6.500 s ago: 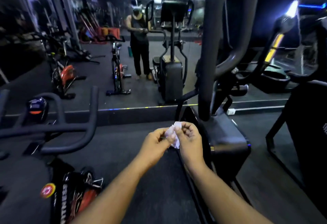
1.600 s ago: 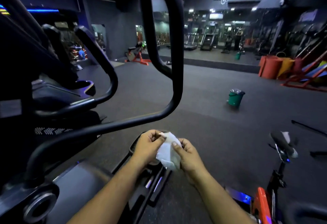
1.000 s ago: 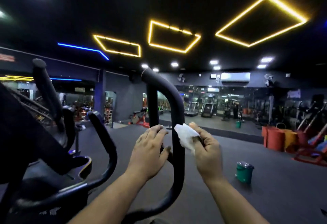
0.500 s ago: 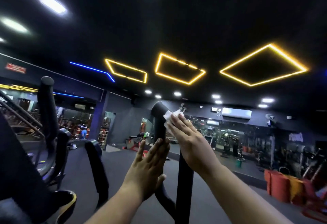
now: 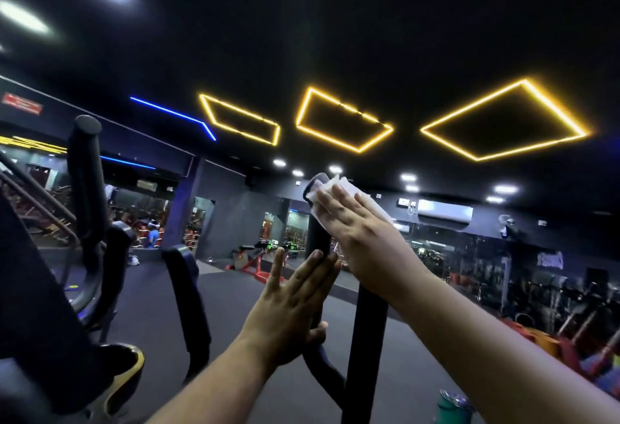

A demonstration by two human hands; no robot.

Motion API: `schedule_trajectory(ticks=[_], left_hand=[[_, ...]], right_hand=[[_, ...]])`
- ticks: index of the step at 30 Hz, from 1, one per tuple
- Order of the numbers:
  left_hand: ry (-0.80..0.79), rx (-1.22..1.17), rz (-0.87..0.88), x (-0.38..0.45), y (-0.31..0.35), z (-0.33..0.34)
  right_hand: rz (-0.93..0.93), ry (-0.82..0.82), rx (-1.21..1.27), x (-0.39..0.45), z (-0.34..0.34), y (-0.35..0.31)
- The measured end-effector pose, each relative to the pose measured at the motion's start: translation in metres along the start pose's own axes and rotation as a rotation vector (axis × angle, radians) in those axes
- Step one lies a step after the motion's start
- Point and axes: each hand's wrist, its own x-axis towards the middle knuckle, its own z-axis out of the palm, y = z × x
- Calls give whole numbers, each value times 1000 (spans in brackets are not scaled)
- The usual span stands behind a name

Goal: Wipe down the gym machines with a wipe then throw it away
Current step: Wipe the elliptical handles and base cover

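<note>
- We press our right hand [image 5: 360, 236], fingers straight and together, flat on the thin white crumpled wipe [image 5: 339, 189], which drapes the rounded top end of the smooth black tubular handle [image 5: 317, 236] of the elliptical machine, at about 12 o'clock from us.
- Our left hand [image 5: 292, 309] lies flat against the same handle lower down, fingers straight and slightly spread, thumb tucked behind the tube (the wipe touches only the right hand).
- A second straight black post [image 5: 365, 339] rises at 1 o'clock, just beside the handle, under our right forearm.
- At 9 to 10 o'clock stands another matte black upright grip [image 5: 85, 168] with a rounded cap, and between it and our handle a shorter padded black arm [image 5: 183, 276]; gaps of dark floor show between these tubes.
- At 8 o'clock the machine's bulky black housing with a yellow-edged curve [image 5: 129, 370] fills the lower corner.
- Open dark grey rubber-like floor [image 5: 235, 306] stretches toward 11 o'clock, up to a red-framed bench [image 5: 258, 262] well apart from us.
- At 5 o'clock, near the bottom edge, sits a small green round bin with a shiny lid [image 5: 453, 407].
- Overhead, three yellow glowing outline panels [image 5: 342, 118] hang on the black ceiling.
</note>
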Motion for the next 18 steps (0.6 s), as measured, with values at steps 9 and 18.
schedule_trajectory(ticks=[9, 18], left_hand=[[19, -84, 82, 6, -14, 12], [-11, -151, 101, 7, -20, 12]], right_hand=[[-14, 72, -189, -73, 1, -16], [-5, -21, -305, -80, 8, -27]])
